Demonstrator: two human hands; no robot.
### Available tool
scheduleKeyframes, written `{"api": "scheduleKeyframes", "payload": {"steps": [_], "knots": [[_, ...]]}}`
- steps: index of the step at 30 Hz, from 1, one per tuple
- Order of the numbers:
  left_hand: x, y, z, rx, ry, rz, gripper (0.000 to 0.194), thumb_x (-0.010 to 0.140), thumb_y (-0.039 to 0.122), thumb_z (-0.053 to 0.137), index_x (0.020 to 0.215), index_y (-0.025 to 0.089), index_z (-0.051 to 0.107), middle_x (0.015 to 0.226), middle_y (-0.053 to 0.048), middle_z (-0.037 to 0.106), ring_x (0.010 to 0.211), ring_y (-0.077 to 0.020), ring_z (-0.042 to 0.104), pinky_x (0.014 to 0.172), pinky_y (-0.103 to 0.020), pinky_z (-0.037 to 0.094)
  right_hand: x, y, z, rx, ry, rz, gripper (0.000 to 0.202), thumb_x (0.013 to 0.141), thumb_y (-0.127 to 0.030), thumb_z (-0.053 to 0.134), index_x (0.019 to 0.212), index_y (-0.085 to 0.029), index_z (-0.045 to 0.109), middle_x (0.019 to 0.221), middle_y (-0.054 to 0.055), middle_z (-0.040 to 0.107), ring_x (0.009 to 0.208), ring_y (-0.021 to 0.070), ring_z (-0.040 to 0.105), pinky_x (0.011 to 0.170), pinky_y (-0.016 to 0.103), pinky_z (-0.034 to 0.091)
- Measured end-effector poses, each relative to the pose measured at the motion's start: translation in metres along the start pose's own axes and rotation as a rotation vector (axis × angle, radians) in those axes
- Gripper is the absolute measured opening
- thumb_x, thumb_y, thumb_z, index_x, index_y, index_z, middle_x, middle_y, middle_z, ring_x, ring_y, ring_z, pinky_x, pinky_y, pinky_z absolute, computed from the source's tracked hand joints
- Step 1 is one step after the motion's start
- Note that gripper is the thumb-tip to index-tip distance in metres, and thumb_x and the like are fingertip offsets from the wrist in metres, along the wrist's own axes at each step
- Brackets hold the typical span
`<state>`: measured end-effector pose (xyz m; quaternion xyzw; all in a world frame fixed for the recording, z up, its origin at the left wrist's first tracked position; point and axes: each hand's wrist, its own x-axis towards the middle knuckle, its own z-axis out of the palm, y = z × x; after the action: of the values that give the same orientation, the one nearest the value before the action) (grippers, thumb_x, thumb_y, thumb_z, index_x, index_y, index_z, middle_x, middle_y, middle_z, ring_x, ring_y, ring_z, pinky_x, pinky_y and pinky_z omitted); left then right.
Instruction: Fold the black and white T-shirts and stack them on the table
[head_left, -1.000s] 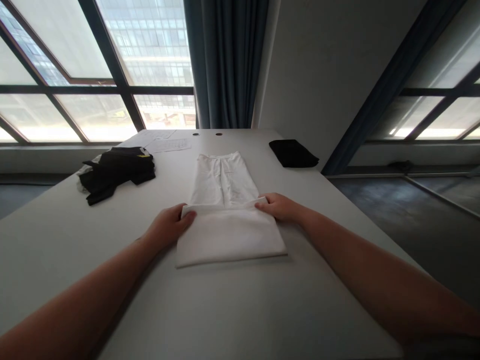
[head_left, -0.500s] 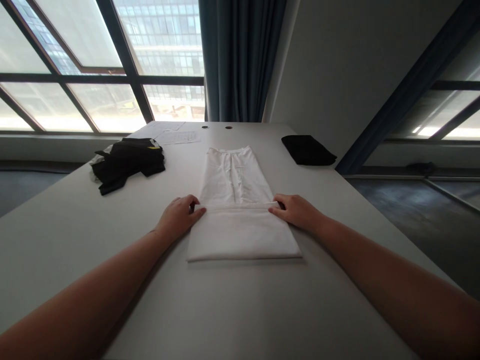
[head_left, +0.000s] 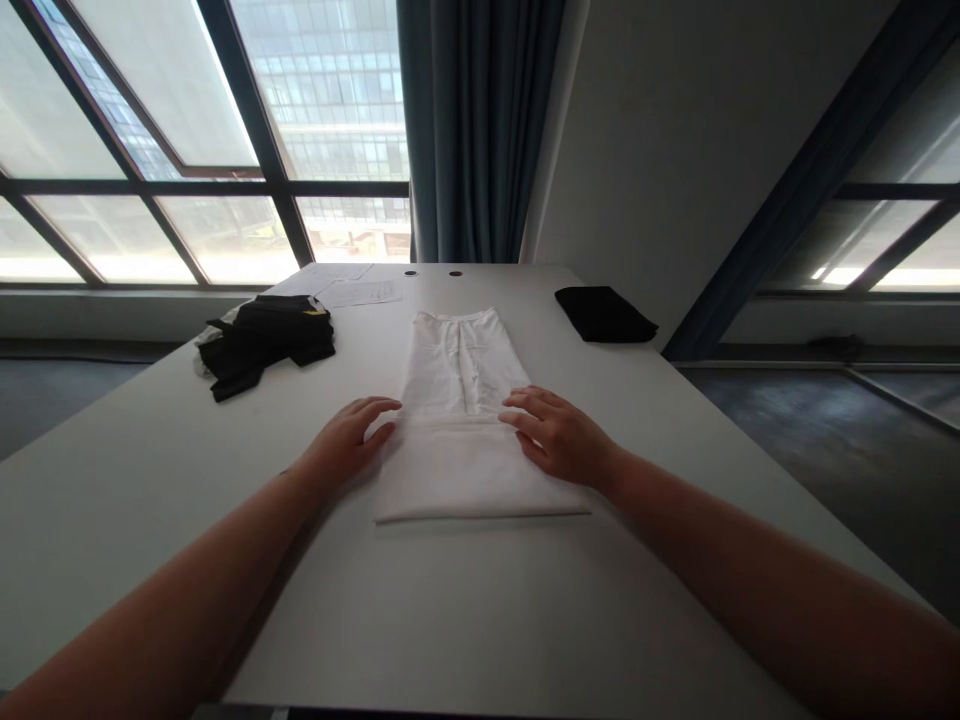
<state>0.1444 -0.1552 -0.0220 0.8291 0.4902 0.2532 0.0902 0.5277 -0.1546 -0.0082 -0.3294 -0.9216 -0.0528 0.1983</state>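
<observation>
White trousers (head_left: 465, 365) lie lengthwise on the white table, with what looks like the waistband at the far end. Their near part is folded over into a flat panel (head_left: 465, 475), whose hem runs crosswise about halfway up. At the left end of that hem is my left hand (head_left: 349, 435), thumb and fingers apart, fingertips at the cloth's edge. My right hand (head_left: 559, 432) is over the right part of the hem with its fingers spread and nothing gripped. I cannot tell how firmly either hand touches the cloth.
A crumpled black garment (head_left: 270, 340) with some pale cloth under it lies at the table's left. Toward the right edge is a folded black cloth (head_left: 606, 315). Papers (head_left: 356, 292) and two round holes are at the far end, before a blue curtain (head_left: 480, 130) and windows.
Both hands have let go of the hem's ends and opened. My right hand has moved left over the panel, while the left has shifted slightly outward. The view has tilted a little.
</observation>
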Motion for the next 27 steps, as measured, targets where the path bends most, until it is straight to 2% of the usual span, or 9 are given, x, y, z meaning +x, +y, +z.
{"api": "scheduleKeyframes", "payload": {"steps": [2,5,8,11,14,18,21,24,27], "knots": [[0.006,0.007,0.007,0.028,-0.053,0.112,0.054,0.108,0.05,0.038,0.146,0.021,0.062,0.154,-0.013,0.061,0.143,-0.0274,0.055,0.125,-0.047,0.039,0.005,-0.004,0.009,0.059,-0.051,0.06,0.048,0.104,-0.029,0.052,0.15,-0.018,0.06,0.157,0.018,0.056,0.15,0.0336,0.046,0.125,0.056,0.037],[0.029,0.003,0.019,0.087,-0.182,0.195,0.06,0.109,0.05,0.035,0.155,0.019,0.056,0.167,-0.013,0.047,0.155,-0.0281,0.042,0.131,-0.049,0.028,0.01,0.003,0.021,0.07,-0.234,0.214,0.062,0.105,-0.042,0.053,0.161,-0.014,0.049,0.167,0.021,0.043,0.157,0.0355,0.038,0.128,0.057,0.032],[0.053,-0.012,0.026,0.117,-0.283,0.178,0.062,0.108,0.051,0.034,0.157,0.02,0.054,0.169,-0.011,0.043,0.157,-0.0272,0.039,0.133,-0.049,0.024,0.01,0.015,0.024,0.048,-0.302,0.274,0.058,0.107,-0.037,0.046,0.16,-0.012,0.05,0.167,0.021,0.043,0.157,0.0325,0.038,0.131,0.055,0.025],[0.064,-0.024,0.028,0.116,-0.293,0.151,0.063,0.107,0.053,0.033,0.158,0.023,0.053,0.169,-0.009,0.044,0.157,-0.0252,0.04,0.133,-0.048,0.023,0.007,0.021,0.021,0.052,-0.325,0.306,0.06,0.108,-0.035,0.042,0.162,-0.009,0.047,0.17,0.021,0.038,0.159,0.0308,0.035,0.131,0.053,0.026],[0.061,-0.026,0.03,0.125,-0.307,0.142,0.065,0.108,0.055,0.032,0.159,0.022,0.052,0.171,-0.01,0.04,0.159,-0.027,0.037,0.133,-0.05,0.022,0.007,0.021,0.021,0.031,-0.349,0.295,0.062,0.109,-0.036,0.04,0.163,-0.005,0.044,0.171,0.023,0.034,0.16,0.0315,0.033,0.13,0.051,0.028],[0.057,-0.02,0.029,0.152,-0.342,0.118,0.069,0.108,0.056,0.029,0.161,0.018,0.049,0.172,-0.013,0.036,0.16,-0.029,0.032,0.133,-0.049,0.023,0.012,0.016,0.017,-0.045,-0.335,0.227,0.057,0.107,-0.032,0.045,0.156,-0.002,0.053,0.163,0.027,0.045,0.155,0.0332,0.043,0.13,0.051,0.03],[0.053,-0.015,0.024,0.174,-0.395,0.101,0.069,0.108,0.055,0.027,0.163,0.018,0.046,0.173,-0.012,0.033,0.161,-0.029,0.032,0.132,-0.049,0.024,0.015,0.007,0.007,-0.104,-0.342,0.198,0.054,0.106,-0.033,0.051,0.151,-0.004,0.059,0.158,0.027,0.053,0.148,0.0347,0.052,0.126,0.049,0.036],[0.038,-0.004,0.013,0.197,-0.44,0.094,0.067,0.108,0.056,0.03,0.163,0.022,0.046,0.173,-0.01,0.035,0.16,-0.0287,0.035,0.131,-0.047,0.026,0.013,-0.01,-0.009,-0.151,-0.354,0.172,0.048,0.103,-0.037,0.058,0.14,-0.009,0.068,0.144,0.025,0.065,0.131,0.0361,0.065,0.111,0.047,0.049],[0.012,0.016,-0.002,0.221,-0.456,0.116,0.063,0.106,0.062,0.038,0.158,0.028,0.053,0.168,-0.009,0.046,0.152,-0.031,0.046,0.127,-0.048,0.033,0.007,-0.031,-0.026,-0.167,-0.412,0.122,0.036,0.102,-0.043,0.061,0.113,-0.013,0.077,0.112,0.019,0.077,0.099,0.03,0.074,0.084,0.037,0.054]]}}
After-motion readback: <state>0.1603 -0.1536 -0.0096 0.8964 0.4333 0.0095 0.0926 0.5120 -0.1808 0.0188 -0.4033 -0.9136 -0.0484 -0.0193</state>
